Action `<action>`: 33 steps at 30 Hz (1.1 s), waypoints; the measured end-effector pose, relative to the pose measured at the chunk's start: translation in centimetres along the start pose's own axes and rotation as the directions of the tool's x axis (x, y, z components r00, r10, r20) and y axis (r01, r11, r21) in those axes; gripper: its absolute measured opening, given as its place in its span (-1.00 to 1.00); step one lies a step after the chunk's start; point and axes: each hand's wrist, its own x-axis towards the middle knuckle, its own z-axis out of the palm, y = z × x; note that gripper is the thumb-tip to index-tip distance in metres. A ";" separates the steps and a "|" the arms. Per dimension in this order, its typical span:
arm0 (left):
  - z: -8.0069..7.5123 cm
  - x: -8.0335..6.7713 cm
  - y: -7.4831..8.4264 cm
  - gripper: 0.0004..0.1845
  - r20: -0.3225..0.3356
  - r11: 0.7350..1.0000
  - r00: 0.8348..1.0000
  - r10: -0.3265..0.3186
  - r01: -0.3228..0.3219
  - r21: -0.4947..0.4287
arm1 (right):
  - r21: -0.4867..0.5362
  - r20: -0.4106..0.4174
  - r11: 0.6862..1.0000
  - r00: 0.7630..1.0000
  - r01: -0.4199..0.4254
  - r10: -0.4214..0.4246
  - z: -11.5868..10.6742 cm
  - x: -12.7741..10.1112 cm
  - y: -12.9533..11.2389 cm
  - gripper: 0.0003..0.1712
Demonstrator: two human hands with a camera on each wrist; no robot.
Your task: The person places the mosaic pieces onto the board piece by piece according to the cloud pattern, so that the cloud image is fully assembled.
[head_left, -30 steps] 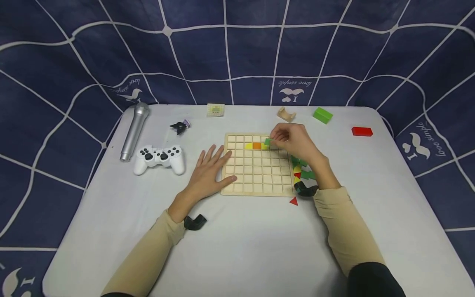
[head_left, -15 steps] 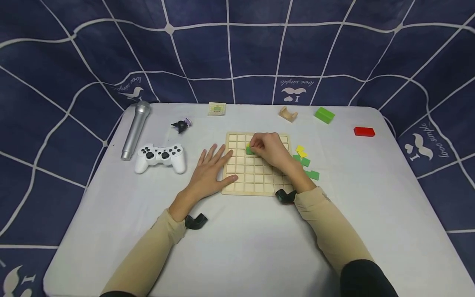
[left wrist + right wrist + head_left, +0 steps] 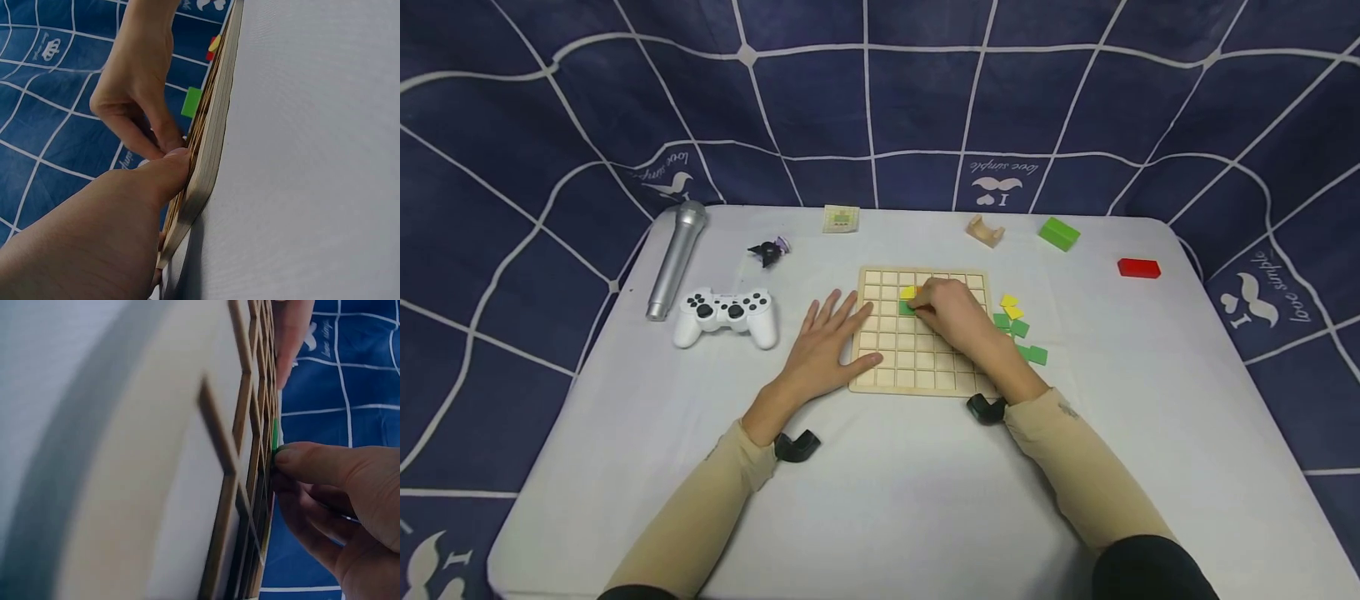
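Observation:
A pale wooden grid board [image 3: 917, 360] lies on the table. My left hand [image 3: 820, 354] rests flat with spread fingers over its left edge; in the left wrist view its thumb [image 3: 172, 170] lies on the board's rim. Toward the board's upper part, my right hand [image 3: 955, 315] has its thumb and fingers pinched at a green square tile [image 3: 906, 308] in the grid. In the right wrist view a sliver of the green tile [image 3: 275, 432] shows beside the right thumb [image 3: 312, 459]. Just above it sits a yellow tile [image 3: 907, 292]; an orange one is mostly hidden behind the fingers.
Loose green tiles [image 3: 1019, 328] and yellow tiles [image 3: 1012, 312] lie right of the board. Farther back are a wooden arch block [image 3: 985, 232], a green block [image 3: 1059, 234] and a red block [image 3: 1138, 268]. On the left are a game controller [image 3: 726, 315], a microphone [image 3: 676, 262], a small dark figure [image 3: 768, 252] and a paper card [image 3: 841, 219].
My right hand has carried a green tile leftward from the upper right of the board to below the yellow tile, then shifted slightly right. My left hand has stayed put.

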 end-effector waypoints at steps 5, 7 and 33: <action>0.0 0.1 0.1 -0.05 -0.004 1.000 1.000 0.005 -0.005 0.001 | -0.021 0.016 0.999 0.999 0.033 -0.033 -0.6 -1.1 0.1 -0.84; 0.0 0.1 0.1 -0.05 -0.004 1.000 1.000 0.003 -0.003 -0.001 | -0.013 0.007 0.999 0.999 0.048 -0.048 -1.0 -1.6 0.3 -0.87; 0.2 0.1 -0.2 -0.04 0.017 1.000 1.000 -0.015 0.015 0.012 | 0.165 -0.118 0.902 0.900 -0.399 0.420 -6.2 -7.3 10.0 -0.64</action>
